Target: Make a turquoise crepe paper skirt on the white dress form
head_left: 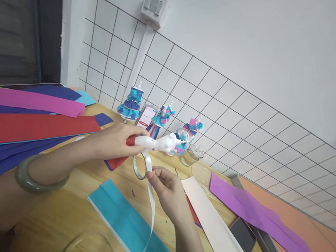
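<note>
My left hand (118,140) is closed around the lower part of a small white dress-form figure (163,143), tilted nearly on its side. Red material (131,140) shows at the figure's base between my fingers. Below the figure, my right hand (168,188) pinches a narrow white strip (151,209), which hangs from the figure down past the lower edge of view. A tape roll (139,177) is right beside my right fingertips; whether they touch it I cannot tell. Under both hands lies a folded teal paper piece (127,214).
Three dressed miniature forms (133,102) stand behind, near a phone (147,116) and a glass (192,156). Red sheets (32,129) and blue ones lie left. A cream strip (221,234), a dark phone (242,236) and purple paper (255,218) lie right. A clear rim (90,235) shows in front.
</note>
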The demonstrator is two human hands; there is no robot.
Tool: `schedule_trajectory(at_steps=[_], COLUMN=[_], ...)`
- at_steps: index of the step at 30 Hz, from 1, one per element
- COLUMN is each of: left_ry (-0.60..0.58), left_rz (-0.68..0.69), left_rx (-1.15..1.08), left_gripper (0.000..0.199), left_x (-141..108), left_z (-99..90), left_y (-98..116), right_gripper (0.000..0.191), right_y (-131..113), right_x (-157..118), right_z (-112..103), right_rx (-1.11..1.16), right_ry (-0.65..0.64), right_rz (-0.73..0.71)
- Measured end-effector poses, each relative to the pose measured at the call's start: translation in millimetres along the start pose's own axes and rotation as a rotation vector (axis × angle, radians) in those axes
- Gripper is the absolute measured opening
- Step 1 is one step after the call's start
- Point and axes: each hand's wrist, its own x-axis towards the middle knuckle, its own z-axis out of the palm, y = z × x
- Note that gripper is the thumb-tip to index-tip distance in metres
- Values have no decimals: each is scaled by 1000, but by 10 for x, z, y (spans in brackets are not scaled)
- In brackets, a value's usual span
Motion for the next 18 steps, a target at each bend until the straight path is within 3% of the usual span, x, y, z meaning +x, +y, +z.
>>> schedule_trajectory(at_steps=[9,13,18], left_ry=[-93,-141,-176], left_rz=[-2,-1,60], left_rx=[7,52,91], left_gripper=[20,27,25], left_x=[-24,0,22], left_z=[-37,-28,24], left_y=[2,-60,-89], right_gripper=[42,39,30], right_y=[-49,155,591], right_x=[-201,-398,-613], right_z=[-264,-486,-635], right_rx=[-122,-357,-712], right_ry=[102,63,55], right_rz=[132,160,217])
